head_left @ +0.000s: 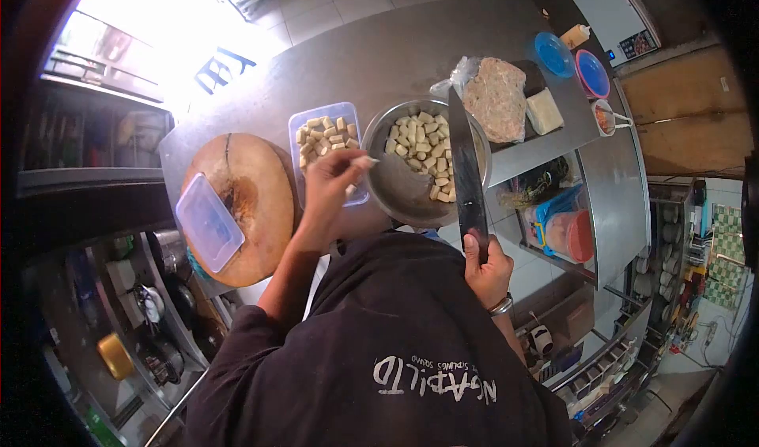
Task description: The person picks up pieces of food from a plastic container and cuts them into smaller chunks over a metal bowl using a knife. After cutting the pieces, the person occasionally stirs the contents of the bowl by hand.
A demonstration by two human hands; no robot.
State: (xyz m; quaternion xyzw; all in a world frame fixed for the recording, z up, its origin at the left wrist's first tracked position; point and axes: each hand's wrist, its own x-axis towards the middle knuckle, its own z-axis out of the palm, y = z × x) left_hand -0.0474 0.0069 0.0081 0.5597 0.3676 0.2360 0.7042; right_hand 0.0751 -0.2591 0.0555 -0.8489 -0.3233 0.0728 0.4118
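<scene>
My left hand (328, 182) is between the clear plastic container (354, 115) and the metal bowl (379, 202). Its fingertips pinch a small pale object (368, 162), probably one of the cut pieces; the blur hides its details. Short beige pieces (320, 137) fill much of the container. More pieces (423, 143) lie in the bowl, mainly on its far and right sides. My right hand (488, 271) grips a large knife (468, 174) by its handle. The long dark blade points away from me, across the bowl's right side.
A round wooden board (273, 178) at the left bears a clear lid (209, 222). Right of the bowl are a bag of pinkish minced mixture (494, 99) and a pale block (545, 112). Blue basins (554, 54), a squeeze bottle (575, 36) and a small white-handled bowl (605, 123) stand farther right.
</scene>
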